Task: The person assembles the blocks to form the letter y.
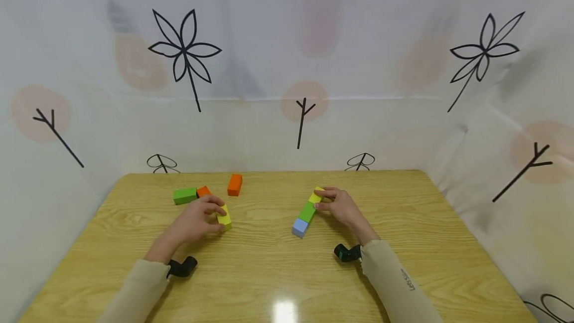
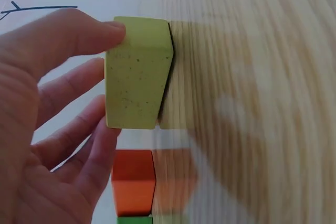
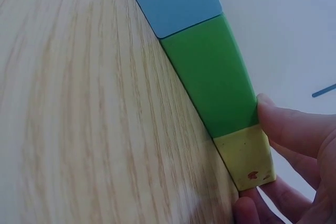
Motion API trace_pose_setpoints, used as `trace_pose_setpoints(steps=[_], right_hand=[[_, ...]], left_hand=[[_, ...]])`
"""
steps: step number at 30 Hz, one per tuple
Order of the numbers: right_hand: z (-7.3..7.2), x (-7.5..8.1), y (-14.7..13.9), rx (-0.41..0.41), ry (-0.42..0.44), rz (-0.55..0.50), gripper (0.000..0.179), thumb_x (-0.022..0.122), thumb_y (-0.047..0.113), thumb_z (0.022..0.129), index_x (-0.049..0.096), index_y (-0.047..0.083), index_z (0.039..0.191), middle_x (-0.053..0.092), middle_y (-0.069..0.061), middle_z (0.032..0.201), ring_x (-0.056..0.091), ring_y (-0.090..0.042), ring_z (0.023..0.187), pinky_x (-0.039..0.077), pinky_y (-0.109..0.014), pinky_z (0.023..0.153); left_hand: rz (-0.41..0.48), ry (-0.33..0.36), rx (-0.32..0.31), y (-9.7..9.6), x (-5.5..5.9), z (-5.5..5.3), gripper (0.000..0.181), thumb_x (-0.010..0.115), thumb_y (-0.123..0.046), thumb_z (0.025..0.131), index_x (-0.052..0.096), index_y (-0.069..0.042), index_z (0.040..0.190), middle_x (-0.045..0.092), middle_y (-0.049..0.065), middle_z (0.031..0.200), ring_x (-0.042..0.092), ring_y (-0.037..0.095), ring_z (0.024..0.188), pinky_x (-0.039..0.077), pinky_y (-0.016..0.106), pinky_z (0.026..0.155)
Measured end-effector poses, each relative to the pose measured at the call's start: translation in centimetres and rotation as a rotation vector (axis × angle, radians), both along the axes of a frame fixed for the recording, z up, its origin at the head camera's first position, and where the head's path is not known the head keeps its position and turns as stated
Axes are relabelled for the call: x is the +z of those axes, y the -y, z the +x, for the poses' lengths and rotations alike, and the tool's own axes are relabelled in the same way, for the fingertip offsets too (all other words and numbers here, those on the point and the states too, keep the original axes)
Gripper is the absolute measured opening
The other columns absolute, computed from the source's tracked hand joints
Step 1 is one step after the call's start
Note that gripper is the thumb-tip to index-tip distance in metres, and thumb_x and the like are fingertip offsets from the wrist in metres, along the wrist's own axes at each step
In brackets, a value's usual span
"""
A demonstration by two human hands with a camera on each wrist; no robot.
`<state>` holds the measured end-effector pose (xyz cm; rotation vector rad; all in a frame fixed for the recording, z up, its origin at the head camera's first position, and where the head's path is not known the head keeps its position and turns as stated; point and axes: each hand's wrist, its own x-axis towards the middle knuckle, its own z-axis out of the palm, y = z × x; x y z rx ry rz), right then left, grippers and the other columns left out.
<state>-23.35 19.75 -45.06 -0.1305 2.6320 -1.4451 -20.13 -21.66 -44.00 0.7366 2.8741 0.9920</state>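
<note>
My left hand (image 1: 196, 219) pinches a yellow block (image 1: 226, 219) on the left half of the table. In the left wrist view the thumb lies at one end of that yellow block (image 2: 137, 85) and fingertips touch its side. On the right, a yellow block (image 1: 315, 197), a green block (image 1: 307, 211) and a light blue block (image 1: 300, 227) lie end to end in a slanted row. My right hand (image 1: 343, 208) holds the row's yellow end, thumb near the joint with the green block (image 3: 207, 77) and fingers around the yellow block's (image 3: 244, 158) far end.
Beyond my left hand lie an orange block (image 1: 204, 191), partly hidden, and a green block (image 1: 185, 196) touching it. Another orange block (image 1: 234, 185) lies apart near the wooden table's (image 1: 260, 263) back edge. A patterned white cloth (image 1: 251, 133) hangs behind.
</note>
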Motion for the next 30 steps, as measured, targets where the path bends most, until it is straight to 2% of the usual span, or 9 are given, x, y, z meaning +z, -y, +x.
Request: trace_pose_setpoints(steps=[7, 12, 20, 30], right_hand=[[-0.1, -0.1, 0.1, 0.005, -0.008, 0.004, 0.047, 0.075, 0.012, 0.090, 0.062, 0.004, 0.135, 0.039, -0.021, 0.153, 0.034, -0.044, 0.140, 0.030, -0.056, 0.112], [-0.1, -0.1, 0.1, -0.006, -0.007, 0.010, 0.047, 0.075, 0.012, 0.089, 0.063, 0.004, 0.134, 0.040, -0.020, 0.152, 0.035, -0.044, 0.139, 0.031, -0.055, 0.112], [0.0, 0.0, 0.2, -0.010, -0.009, 0.005, 0.047, 0.076, 0.011, 0.089, 0.063, 0.003, 0.133, 0.040, -0.021, 0.151, 0.035, -0.045, 0.139, 0.029, -0.056, 0.112], [0.0, -0.1, 0.1, -0.013, -0.011, 0.005, 0.046, 0.075, 0.011, 0.089, 0.064, 0.004, 0.133, 0.040, -0.021, 0.151, 0.035, -0.044, 0.139, 0.032, -0.055, 0.111]], left_hand=[[0.018, -0.093, -0.037, -1.2, -0.3, 0.2, 0.021, 0.086, -0.014, 0.077, 0.076, -0.013, 0.096, 0.060, 0.003, 0.120, 0.058, 0.025, 0.107, 0.052, 0.045, 0.089], [0.022, -0.155, -0.064, -2.6, -0.1, 0.2, 0.021, 0.086, -0.014, 0.077, 0.077, -0.013, 0.096, 0.061, 0.002, 0.120, 0.059, 0.026, 0.108, 0.052, 0.044, 0.087], [0.095, -0.123, -0.082, -5.5, 0.0, -0.1, 0.021, 0.084, -0.013, 0.080, 0.077, -0.011, 0.099, 0.061, 0.005, 0.122, 0.057, 0.029, 0.113, 0.050, 0.048, 0.092], [0.158, -0.030, -0.020, -9.4, -0.3, -0.4, 0.023, 0.083, -0.013, 0.081, 0.076, -0.006, 0.103, 0.059, 0.006, 0.126, 0.062, 0.026, 0.105, 0.054, 0.042, 0.088]])
